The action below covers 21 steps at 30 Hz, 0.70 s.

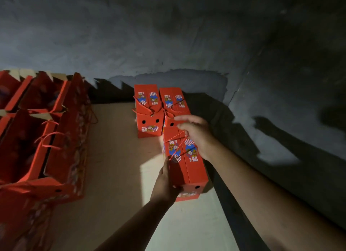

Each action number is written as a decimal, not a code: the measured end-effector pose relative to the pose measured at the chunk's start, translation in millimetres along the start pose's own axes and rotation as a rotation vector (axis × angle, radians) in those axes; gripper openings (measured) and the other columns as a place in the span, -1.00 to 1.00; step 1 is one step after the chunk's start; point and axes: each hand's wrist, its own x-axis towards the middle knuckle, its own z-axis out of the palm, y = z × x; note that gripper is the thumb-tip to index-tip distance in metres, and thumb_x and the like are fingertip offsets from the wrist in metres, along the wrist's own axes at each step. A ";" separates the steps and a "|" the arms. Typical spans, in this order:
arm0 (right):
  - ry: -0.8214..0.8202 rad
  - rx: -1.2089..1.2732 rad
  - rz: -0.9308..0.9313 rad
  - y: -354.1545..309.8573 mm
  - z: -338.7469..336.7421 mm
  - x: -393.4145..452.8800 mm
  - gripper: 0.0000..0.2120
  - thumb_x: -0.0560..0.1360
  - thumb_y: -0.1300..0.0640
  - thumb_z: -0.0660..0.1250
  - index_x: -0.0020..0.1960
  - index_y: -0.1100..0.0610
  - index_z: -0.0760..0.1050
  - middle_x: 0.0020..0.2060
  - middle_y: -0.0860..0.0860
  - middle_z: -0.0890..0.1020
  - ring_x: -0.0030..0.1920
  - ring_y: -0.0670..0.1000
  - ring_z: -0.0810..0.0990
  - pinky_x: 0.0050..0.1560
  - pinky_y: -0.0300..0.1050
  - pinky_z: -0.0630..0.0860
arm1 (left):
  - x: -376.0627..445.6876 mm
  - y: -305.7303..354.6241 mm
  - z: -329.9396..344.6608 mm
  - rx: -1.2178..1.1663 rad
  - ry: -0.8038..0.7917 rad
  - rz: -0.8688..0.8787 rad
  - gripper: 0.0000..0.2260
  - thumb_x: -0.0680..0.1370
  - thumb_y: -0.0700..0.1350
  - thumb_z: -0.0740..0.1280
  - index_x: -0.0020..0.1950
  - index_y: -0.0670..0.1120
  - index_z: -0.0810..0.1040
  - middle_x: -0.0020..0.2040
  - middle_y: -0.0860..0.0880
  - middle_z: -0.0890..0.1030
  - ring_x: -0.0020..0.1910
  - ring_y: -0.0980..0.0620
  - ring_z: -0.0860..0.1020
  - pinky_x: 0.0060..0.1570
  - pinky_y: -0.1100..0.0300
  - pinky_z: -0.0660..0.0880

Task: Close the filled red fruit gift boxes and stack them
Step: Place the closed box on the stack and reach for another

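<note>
Closed red box (187, 164) at frame centre, held by both hands: left hand (165, 183) grasping its near left edge, right hand (196, 134) pinching the cord handle (177, 145). Recommend aligning it squarely against the two closed boxes (159, 108) beyond before release.

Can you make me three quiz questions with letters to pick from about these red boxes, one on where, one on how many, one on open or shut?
1. Where are the open boxes?
A. left of the closed ones
B. on top of them
C. by the right wall

2. How many closed boxes are there?
A. one
B. three
C. six

3. What is the right hand doing?
A. hanging loose
B. pinching the red cord
C. lying flat on the floor

Answers: 1 A, flaps stand up on the left. 2 B, far-left box, far-right box, near box. 3 B, fingers curl on the cord; the left hand holds the near box's side.
</note>
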 end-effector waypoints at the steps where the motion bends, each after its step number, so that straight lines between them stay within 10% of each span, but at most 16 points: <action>1: 0.000 -0.003 0.003 1.7 -1.8 10.5 -0.76 0.57 0.27 0.41 0.09 -0.03 0.73 -0.18 -0.13 0.66 -0.32 -0.26 0.62 -0.22 -0.27 0.55 | 9.9 -0.1 4.0 -0.004 0.008 -0.008 0.06 0.28 -0.29 0.52 0.67 0.15 0.09 0.44 0.06 0.51 0.39 0.01 0.52 0.27 -0.06 0.59; 9: -0.005 0.001 -0.003 18.9 -8.1 64.4 -0.73 0.60 0.26 0.37 0.07 -0.08 0.72 0.00 -0.10 0.70 -0.17 -0.26 0.67 -0.22 -0.33 0.57 | 60.8 -6.8 15.7 -0.007 0.008 -0.083 0.08 0.38 -0.28 0.60 0.70 0.13 0.01 0.51 0.04 0.47 0.45 -0.02 0.49 0.33 -0.13 0.56; 16: -0.014 -0.042 -0.037 28.7 -3.4 80.9 -0.72 0.60 0.23 0.38 0.07 -0.15 0.70 0.13 -0.15 0.67 0.20 -0.09 0.64 0.26 0.01 0.61 | 69.9 -19.3 19.2 0.011 0.018 -0.100 0.08 0.38 -0.29 0.58 0.69 0.19 0.02 0.51 0.08 0.45 0.43 0.10 0.42 0.32 0.10 0.50; 21: -0.062 -0.139 -0.030 32.1 -2.1 78.3 -0.76 0.62 0.23 0.38 0.20 -0.01 0.68 0.11 -0.03 0.65 0.08 -0.10 0.65 0.04 -0.21 0.66 | 69.2 -21.8 19.1 0.047 0.004 -0.067 0.06 0.41 -0.30 0.57 0.70 0.15 0.02 0.57 0.04 0.38 0.51 0.04 0.37 0.40 0.13 0.41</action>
